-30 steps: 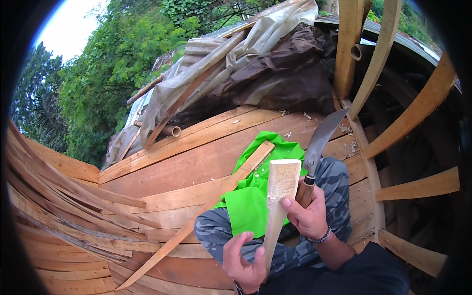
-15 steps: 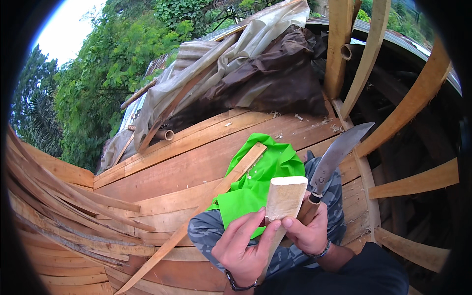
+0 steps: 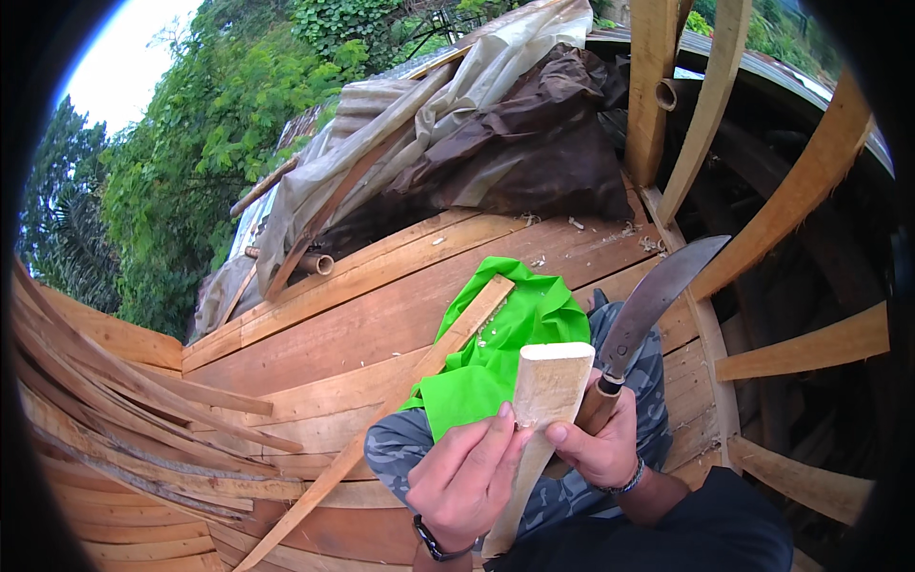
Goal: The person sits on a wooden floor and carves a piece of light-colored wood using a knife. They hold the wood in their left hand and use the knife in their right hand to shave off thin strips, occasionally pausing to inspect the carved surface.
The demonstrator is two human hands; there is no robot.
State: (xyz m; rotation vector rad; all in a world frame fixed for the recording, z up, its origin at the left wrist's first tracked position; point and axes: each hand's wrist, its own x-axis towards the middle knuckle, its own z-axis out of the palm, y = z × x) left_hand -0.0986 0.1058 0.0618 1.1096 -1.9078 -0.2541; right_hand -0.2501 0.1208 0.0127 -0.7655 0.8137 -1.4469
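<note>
Pale wood piece (image 3: 553, 381) partly hides green cloth (image 3: 467, 396) beneath a plank (image 3: 459, 334).

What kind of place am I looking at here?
Probably an outdoor woodworking site, perhaps a boat under construction: curved timbers stand at the right, wood shavings lie scattered on the planking, and trees rise beyond.
</note>
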